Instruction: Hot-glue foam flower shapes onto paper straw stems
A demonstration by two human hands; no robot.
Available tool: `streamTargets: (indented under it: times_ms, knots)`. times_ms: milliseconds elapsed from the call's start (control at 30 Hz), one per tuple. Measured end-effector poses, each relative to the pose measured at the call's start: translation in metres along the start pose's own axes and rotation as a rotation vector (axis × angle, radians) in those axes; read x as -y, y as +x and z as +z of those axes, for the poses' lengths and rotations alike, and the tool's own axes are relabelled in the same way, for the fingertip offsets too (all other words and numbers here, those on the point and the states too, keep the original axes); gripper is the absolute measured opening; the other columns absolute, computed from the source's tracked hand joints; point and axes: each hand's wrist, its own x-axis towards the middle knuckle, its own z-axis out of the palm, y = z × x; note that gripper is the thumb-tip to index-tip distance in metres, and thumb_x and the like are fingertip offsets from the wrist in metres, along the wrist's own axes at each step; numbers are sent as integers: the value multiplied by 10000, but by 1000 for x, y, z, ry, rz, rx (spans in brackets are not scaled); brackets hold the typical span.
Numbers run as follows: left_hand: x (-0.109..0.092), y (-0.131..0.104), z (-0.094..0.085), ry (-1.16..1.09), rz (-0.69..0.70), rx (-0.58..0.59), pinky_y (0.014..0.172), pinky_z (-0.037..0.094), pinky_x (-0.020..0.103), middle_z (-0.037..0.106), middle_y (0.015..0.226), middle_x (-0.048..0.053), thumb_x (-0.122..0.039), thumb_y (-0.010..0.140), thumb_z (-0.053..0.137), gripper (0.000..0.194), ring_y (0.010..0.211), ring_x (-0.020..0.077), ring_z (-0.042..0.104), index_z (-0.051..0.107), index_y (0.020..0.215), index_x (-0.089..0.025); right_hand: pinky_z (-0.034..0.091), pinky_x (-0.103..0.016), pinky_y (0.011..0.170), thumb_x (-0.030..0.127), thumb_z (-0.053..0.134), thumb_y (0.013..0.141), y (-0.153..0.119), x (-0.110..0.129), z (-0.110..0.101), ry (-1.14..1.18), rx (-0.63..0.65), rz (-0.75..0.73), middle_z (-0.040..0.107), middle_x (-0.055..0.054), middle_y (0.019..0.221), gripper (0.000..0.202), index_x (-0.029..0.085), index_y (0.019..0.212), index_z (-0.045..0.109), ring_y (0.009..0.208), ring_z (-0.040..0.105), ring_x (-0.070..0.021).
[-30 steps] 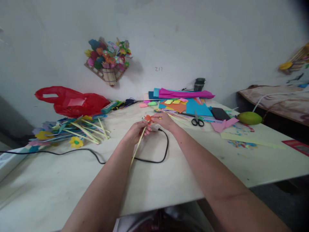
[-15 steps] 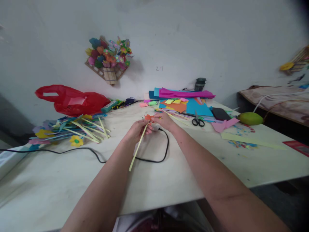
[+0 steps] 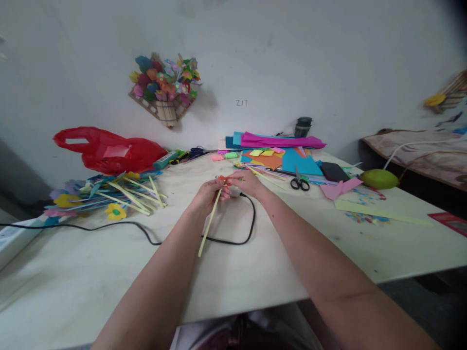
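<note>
A small orange paper flower (image 3: pixel 224 181) with a long pale yellow paper stem (image 3: pixel 209 223) is between my two hands near the middle of the table. My left hand (image 3: pixel 210 193) has its fingers closed round the flower where it meets the stem, and the stem slants down toward the front edge. My right hand (image 3: pixel 248 183) pinches the right side of the flower. The petals are partly hidden by my fingers. A black cable (image 3: pixel 251 221) loops on the table just below my hands.
Paper flowers and yellow strips (image 3: pixel 127 194) lie at left before a red plastic bag (image 3: pixel 109 153). To the right are scissors (image 3: pixel 299 183), coloured paper sheets (image 3: pixel 299 161), a black phone (image 3: pixel 333 171), and a green oval object (image 3: pixel 379 179).
Both hands stay in almost the same place. My fingers have closed further over the orange flower, and the stem's lower end has shifted slightly right.
</note>
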Motion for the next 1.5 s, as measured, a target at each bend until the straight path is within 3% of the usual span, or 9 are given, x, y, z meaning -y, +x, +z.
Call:
streamTargets:
  times_ms: [433,1100,1233,1333,1500]
  knots:
    - [-1,4,1,-33,4,-50,316,359,142,575,489,29,-84,784,482,64,355,86,513,532,755,-109,407,-226,669,300,530,779,-2,5,-1,-88,-64,38,690,-3,758,225,207,797,733,738,585,-141]
    - [2,3,1,4,8,-52,332,385,142,600,505,41,-62,754,505,59,368,95,536,509,749,-120,366,-221,616,311,493,779,-4,5,-1,-176,-34,38,668,6,704,251,214,751,723,714,565,-136]
    - [1,2,2,7,25,-56,344,387,150,598,509,37,-80,744,530,49,370,98,538,504,744,-122,393,-226,655,306,500,791,-3,4,1,-162,-24,23,691,11,771,242,241,848,726,773,588,-145]
    - [0,-1,4,7,56,-61,356,392,161,597,521,19,-109,739,550,82,374,102,544,493,793,-132,422,-255,748,262,508,790,-2,3,1,-117,-33,-67,699,-4,911,249,246,934,710,866,595,-158]
    - [-3,-6,7,18,148,-37,372,396,177,591,545,-18,-167,731,567,171,392,111,552,455,859,-171,378,-331,943,161,521,728,0,1,-1,-50,-169,-226,629,-47,1134,367,215,1066,653,1062,540,-184]
